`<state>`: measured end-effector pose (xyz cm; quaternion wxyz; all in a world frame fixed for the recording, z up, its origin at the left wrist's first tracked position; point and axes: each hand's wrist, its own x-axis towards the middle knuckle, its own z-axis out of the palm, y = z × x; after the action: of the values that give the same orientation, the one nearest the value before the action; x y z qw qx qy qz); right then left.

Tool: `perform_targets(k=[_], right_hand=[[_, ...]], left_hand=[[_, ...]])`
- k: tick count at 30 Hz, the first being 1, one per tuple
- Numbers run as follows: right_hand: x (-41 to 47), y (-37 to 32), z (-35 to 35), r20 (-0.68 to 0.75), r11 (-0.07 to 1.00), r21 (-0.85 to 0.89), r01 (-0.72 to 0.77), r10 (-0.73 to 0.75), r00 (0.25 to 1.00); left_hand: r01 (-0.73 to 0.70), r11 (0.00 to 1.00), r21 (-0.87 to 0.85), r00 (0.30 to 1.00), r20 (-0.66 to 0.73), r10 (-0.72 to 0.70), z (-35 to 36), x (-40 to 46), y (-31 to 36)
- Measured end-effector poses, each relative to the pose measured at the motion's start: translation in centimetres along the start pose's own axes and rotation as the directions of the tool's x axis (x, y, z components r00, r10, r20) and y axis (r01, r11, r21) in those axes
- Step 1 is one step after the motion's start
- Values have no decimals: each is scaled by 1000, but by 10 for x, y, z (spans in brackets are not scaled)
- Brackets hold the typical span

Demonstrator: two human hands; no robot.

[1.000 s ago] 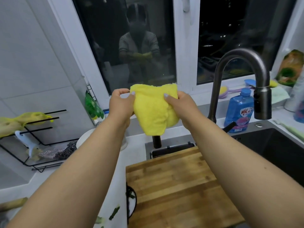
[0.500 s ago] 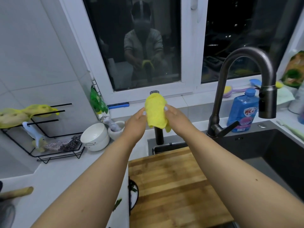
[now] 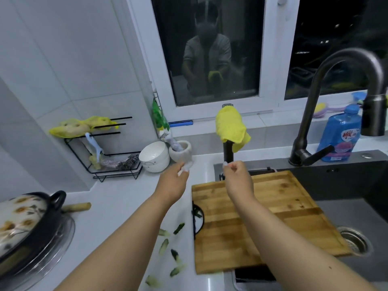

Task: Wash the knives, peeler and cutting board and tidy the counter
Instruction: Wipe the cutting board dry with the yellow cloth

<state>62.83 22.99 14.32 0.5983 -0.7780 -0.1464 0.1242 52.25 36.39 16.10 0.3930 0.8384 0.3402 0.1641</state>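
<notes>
Head view: the yellow cloth hangs draped on a black post at the far sink edge. Left hand and right hand hover below it, loosely curled and empty. The cutting board spans the sink — peel scraps on the near counter probably remain to clear; no knives or peeler identifiable.

White worktop w/ dark inset sink at 3 o'clock. On it: black wire rack at 10, white ceramic bowl & small pale mortar at 11-12, green veg peel scraps at 6, black floral-lidded pot at 8. Bamboo cutting board bridges worktop edge & sink, centre-right.
</notes>
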Motion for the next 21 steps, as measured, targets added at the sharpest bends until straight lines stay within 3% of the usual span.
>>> perform_targets(k=[8, 13, 21], right_hand=[[-43, 0, 48, 408, 998, 23, -56, 42, 912], [-81, 13, 62, 634, 995, -20, -93, 84, 769], [-180, 52, 55, 831, 971, -145, -192, 225, 508]], left_hand=[[121, 984, 132, 987, -124, -104, -22, -70, -36], [303, 940, 157, 935, -240, -262, -26, -137, -59], [565, 802, 194, 804, -347, -482, -4, -265, -83]])
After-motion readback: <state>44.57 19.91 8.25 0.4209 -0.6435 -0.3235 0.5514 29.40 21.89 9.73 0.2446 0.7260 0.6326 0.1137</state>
